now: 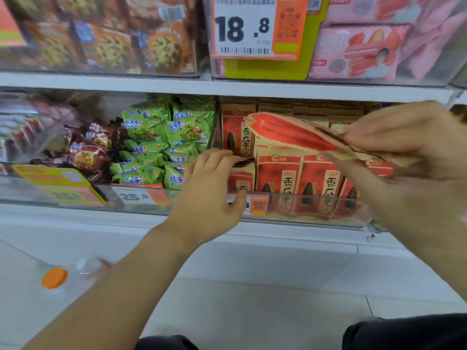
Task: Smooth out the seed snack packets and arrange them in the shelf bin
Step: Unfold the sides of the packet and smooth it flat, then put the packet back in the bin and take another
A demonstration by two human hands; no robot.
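Your 2 hands work at the seed packet bin on the middle shelf

Your right hand (394,137) pinches a red and tan seed packet (290,133), fingers curled round its right end, holding it tilted above the upright packets (279,170) standing in rows in the clear shelf bin (316,207). Your left hand (209,190) reaches into the bin's left front corner, its fingers (222,154) bent onto the top of a low packet (242,170); whether they grip it you cannot tell. Green snack bags (161,145) fill the next bin left
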